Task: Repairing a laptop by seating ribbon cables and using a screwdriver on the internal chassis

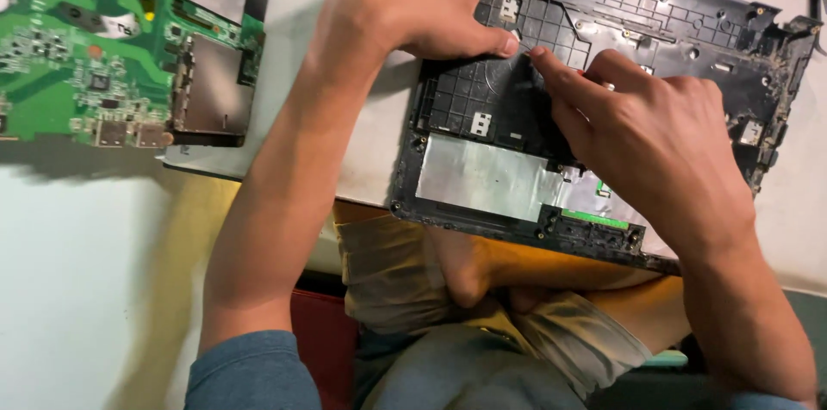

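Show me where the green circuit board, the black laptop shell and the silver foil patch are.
green circuit board [60, 48], head view, on its green middle.
black laptop shell [715, 27], head view, on its ribbed upper right part.
silver foil patch [482, 177], head view, on its centre.

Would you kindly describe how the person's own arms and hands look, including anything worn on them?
Both forearms are bare. The left hand and the right hand wear no gloves, and no rings or watch show. Blue-grey sleeves are pushed up near the elbows: the left sleeve shows plainly, the right sleeve only as an edge.
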